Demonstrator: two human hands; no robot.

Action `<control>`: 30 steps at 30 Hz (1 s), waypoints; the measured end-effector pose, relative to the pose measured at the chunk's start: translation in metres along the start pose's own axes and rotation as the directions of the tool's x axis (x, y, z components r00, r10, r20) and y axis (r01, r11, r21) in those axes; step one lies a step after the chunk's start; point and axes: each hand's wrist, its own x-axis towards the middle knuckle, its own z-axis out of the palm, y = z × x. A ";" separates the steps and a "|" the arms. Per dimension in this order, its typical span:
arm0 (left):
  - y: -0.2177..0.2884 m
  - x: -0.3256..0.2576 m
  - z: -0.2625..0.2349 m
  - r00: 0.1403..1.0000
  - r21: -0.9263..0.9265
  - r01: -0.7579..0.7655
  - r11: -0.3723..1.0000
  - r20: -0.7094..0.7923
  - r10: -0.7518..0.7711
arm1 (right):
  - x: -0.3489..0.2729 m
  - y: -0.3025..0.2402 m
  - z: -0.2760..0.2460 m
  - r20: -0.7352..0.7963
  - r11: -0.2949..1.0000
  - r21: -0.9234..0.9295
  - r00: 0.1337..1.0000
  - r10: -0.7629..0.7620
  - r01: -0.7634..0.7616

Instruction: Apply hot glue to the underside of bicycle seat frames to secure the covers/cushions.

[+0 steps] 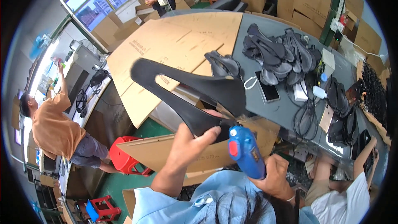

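My left hand (pixel 188 143) is closed around the edge of a black bicycle saddle (pixel 228 93), thumb on the near side. The saddle is tilted over the bench edge, its long central cut-out showing and its nose pointing far left. In my right hand (pixel 274 176) is a blue handheld power tool (pixel 253 153) with a red button. The tool's head meets the near edge of the saddle, close to my left thumb. Its tip and the exact contact are hidden. Beyond the saddle, more black saddle pieces (pixel 224 64) lie on the bench.
A large cardboard sheet (pixel 166 41) covers the left of the grey bench (pixel 265 112). Piled black saddle parts (pixel 282 54), a phone (pixel 268 86) and cables (pixel 304 118) lie rightward. A co-worker's arms (pixel 365 157) are close at right. A red stool (pixel 124 155) stands left.
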 end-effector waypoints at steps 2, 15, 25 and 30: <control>-0.001 0.002 -0.005 0.999 -0.066 -0.001 0.998 0.040 0.004 | -0.007 0.000 -0.002 -0.045 0.995 -0.008 0.994 0.096 -0.097; -0.078 0.073 -0.023 0.998 0.005 0.004 1.000 -0.058 -0.004 | -0.027 0.019 -0.001 -0.052 0.796 0.285 0.821 0.569 -0.533; -0.163 0.258 0.013 0.978 -0.386 0.054 0.921 -0.165 -0.126 | -0.035 0.021 -0.022 -0.009 0.576 0.056 0.577 0.817 -0.815; -0.213 0.305 -0.005 0.849 0.579 0.344 0.739 -0.528 0.019 | -0.035 0.031 -0.028 -0.004 0.537 0.041 0.537 0.844 -0.843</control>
